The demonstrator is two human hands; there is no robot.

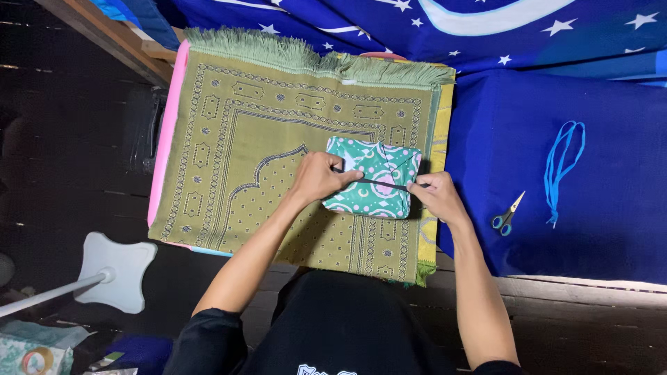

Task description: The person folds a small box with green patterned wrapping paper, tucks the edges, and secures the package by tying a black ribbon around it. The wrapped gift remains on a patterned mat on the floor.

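Observation:
A small parcel wrapped in green patterned paper [375, 182] lies on an olive-green fringed mat [271, 132]. A thin dark ribbon [384, 183] runs across the parcel's top. My left hand [321, 176] presses on the parcel's left side and pinches one end of the ribbon. My right hand [438, 196] grips the other end at the parcel's right edge, pulling it taut.
Blue-handled scissors [506, 217] and a loop of blue ribbon [561, 164] lie on blue cloth [597, 229] to the right. A white stand base [114, 271] sits on the dark floor at left. A tape roll [37, 360] lies bottom left. Star-patterned blue fabric [486, 28] covers the back.

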